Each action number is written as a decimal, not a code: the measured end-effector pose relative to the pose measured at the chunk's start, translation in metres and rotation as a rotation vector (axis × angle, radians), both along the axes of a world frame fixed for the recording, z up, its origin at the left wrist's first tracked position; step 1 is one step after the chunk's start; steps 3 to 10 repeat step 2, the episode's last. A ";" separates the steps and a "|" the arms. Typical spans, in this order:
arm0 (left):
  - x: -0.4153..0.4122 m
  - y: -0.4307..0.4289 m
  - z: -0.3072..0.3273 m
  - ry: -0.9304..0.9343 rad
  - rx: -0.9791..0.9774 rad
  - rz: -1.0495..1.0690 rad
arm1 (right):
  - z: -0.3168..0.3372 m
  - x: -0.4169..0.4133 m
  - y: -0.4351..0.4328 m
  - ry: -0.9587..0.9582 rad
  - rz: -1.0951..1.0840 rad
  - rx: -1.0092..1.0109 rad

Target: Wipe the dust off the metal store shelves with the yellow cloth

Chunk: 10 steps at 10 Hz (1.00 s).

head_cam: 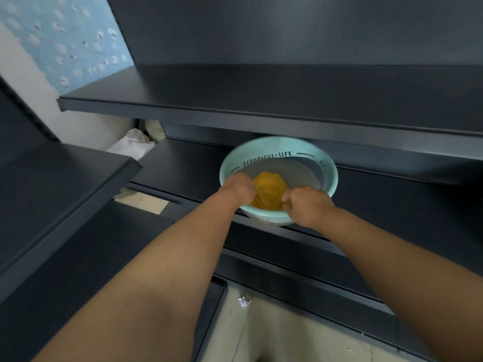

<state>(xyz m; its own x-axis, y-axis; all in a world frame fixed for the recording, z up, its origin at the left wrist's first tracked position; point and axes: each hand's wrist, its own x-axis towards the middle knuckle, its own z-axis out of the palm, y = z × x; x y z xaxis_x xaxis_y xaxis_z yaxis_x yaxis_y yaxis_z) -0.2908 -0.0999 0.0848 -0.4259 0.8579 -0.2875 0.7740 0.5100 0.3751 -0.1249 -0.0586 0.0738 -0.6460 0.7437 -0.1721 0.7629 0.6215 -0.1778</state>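
Observation:
The yellow cloth (270, 190) is bunched up inside a pale green basin (328, 169) that holds greyish water. The basin stands on a dark metal shelf (183, 168), under a higher shelf (235, 95). My left hand (239, 186) grips the cloth's left side over the basin. My right hand (305, 205) grips its right side at the near rim. The fingertips of both hands are hidden by the cloth.
Another dark shelf unit (65, 184) juts in from the left at hip height. Lower shelves (300, 257) step out below the basin. White bags (133, 143) lie behind the shelf's left end. A scrap of paper (243, 301) lies on the tiled floor.

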 end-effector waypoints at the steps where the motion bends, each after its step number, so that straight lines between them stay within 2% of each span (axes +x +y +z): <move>1: 0.008 -0.028 0.010 -0.029 0.013 0.074 | 0.005 0.004 -0.017 0.021 0.093 0.003; 2: 0.023 -0.054 0.017 -0.035 0.010 0.135 | 0.007 0.011 -0.033 0.011 0.169 0.000; 10: 0.023 -0.054 0.017 -0.035 0.010 0.135 | 0.007 0.011 -0.033 0.011 0.169 0.000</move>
